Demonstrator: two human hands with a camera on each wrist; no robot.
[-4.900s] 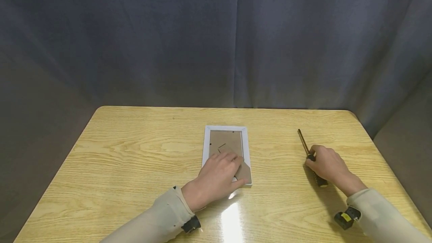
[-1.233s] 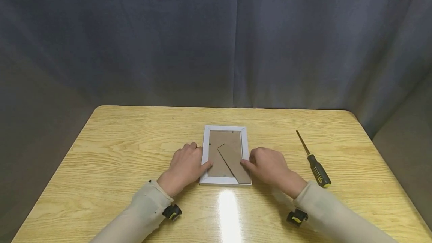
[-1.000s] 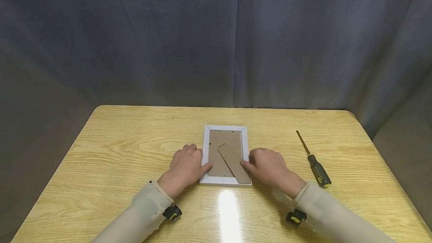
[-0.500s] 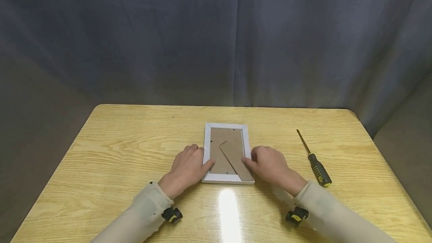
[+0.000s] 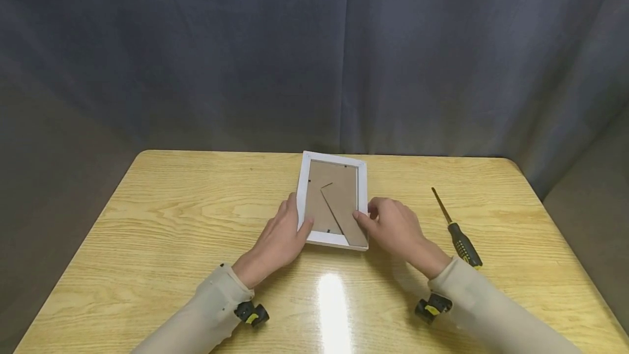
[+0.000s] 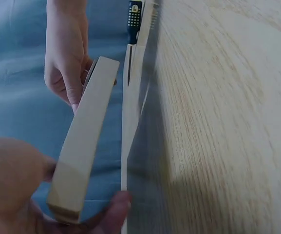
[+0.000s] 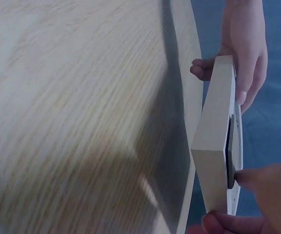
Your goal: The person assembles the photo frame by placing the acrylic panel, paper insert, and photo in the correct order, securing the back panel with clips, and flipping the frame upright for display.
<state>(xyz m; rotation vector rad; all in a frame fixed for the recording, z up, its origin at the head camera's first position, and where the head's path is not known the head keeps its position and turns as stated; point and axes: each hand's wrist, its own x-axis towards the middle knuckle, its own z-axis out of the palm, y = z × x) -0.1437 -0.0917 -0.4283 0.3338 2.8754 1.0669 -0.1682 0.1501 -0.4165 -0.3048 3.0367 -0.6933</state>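
Observation:
A white picture frame [image 5: 362, 184] is held up off the table, its brown backing board [image 5: 331, 173] and slanted stand leg [image 5: 344, 214] facing me. My left hand [image 5: 281, 236] grips its left side, thumb on the front rim and fingers beneath. On the other side my right hand [image 5: 395, 228] pinches the right edge, with the thumb on the stand leg. Both wrist views show the frame edge-on, with fingers under it and a gap above the table. The frame's front face is hidden.
A black and yellow screwdriver [image 5: 464, 245] lies on the wooden table [image 5: 196, 206] to the right of my right hand. A dark curtain [image 5: 245, 59] hangs behind the table's far edge.
Earlier my right hand was at the screwdriver; it let go and moved to the frame. Since half a second ago, both hands have raised the frame from the table and tilted it slightly.

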